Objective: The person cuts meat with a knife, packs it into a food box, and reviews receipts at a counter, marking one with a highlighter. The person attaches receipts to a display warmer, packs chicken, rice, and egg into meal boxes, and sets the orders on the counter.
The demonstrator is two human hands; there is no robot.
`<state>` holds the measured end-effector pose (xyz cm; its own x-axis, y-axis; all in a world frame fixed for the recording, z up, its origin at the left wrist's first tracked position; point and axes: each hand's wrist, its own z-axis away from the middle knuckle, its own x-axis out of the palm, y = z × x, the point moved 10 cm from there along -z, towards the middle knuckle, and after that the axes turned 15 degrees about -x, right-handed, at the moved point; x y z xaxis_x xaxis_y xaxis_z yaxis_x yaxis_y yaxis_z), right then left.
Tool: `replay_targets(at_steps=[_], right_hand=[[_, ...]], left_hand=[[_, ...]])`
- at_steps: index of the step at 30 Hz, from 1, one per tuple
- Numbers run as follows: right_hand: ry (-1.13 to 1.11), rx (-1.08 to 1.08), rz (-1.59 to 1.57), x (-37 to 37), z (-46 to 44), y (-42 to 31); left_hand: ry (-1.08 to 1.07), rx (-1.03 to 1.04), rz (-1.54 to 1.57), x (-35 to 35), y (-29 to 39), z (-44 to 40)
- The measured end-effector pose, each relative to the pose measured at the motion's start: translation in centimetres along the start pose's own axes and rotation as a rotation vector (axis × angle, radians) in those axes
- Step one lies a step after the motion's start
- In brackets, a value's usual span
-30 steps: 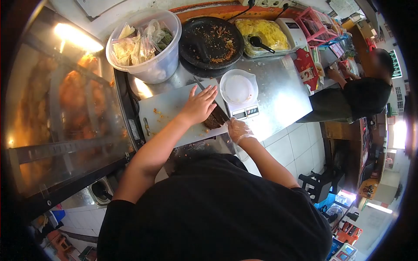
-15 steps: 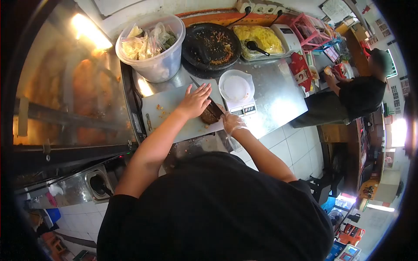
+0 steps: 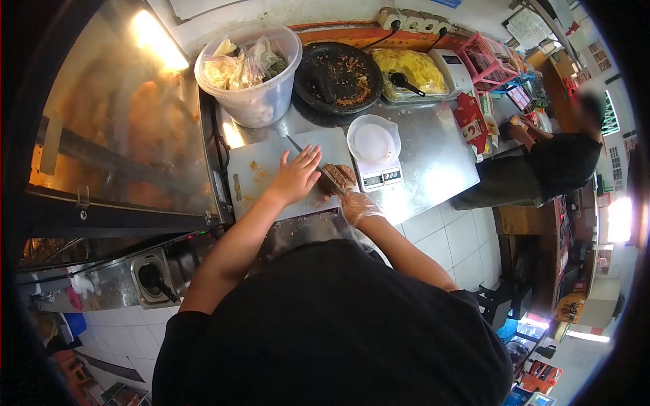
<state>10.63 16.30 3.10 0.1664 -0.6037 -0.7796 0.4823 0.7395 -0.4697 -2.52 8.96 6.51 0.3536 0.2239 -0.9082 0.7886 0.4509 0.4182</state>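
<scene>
A brown piece of cooked meat [image 3: 340, 176], with cut lines across its top, lies at the right part of the white cutting board [image 3: 254, 150]. My right hand [image 3: 359, 206], in a clear plastic glove, is closed at the near end of a knife; its handle is hidden in the fingers. The blade slants away to the upper left along the meat's left side, and its tip [image 3: 293, 143] shows beyond my left hand [image 3: 298, 174]. That hand is bare, fingers spread, over the blade's middle and left of the meat; whether it touches the blade I cannot tell.
A digital scale [image 3: 381, 177] holds a clear plastic bowl [image 3: 374, 139]. Behind stand a tub of bags [image 3: 250, 101], a dark stone mortar [image 3: 337, 78] and a tray of yellow food [image 3: 409, 71]. A glass cabinet [image 3: 122, 122] borders the left. Another person [image 3: 562, 162] stands right.
The knife has shifted to the left side of the meat, uncovering the meat's cut top. My left hand has drawn slightly nearer to me, and the whole view has shifted a little.
</scene>
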Motion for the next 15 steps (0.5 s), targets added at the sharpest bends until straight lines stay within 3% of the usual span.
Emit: replay_targets(at_steps=[4, 7, 8, 12, 15], right_hand=[[-0.089, 0.108, 0.020, -0.5, 0.7, -0.3], [-0.086, 0.213, -0.030, 4.4, -1.1, 3.2], [-0.186, 0.082, -0.018, 4.7, -2.3, 2.3], [-0.003, -0.033, 0.014, 2.6, -3.1, 1.8], [-0.037, -0.061, 0.051, 1.1, -3.0, 0.9]], left_hand=[[0.036, 0.001, 0.024, 0.5, -0.2, -0.1], [-0.026, -0.026, -0.030, 2.8, -1.0, -0.2], [-0.049, -0.028, -0.020, 3.3, -0.7, 0.6], [-0.108, -0.063, -0.125, 1.8, -1.0, -0.5], [0.041, -0.065, 0.175, -2.5, -0.6, 1.9]])
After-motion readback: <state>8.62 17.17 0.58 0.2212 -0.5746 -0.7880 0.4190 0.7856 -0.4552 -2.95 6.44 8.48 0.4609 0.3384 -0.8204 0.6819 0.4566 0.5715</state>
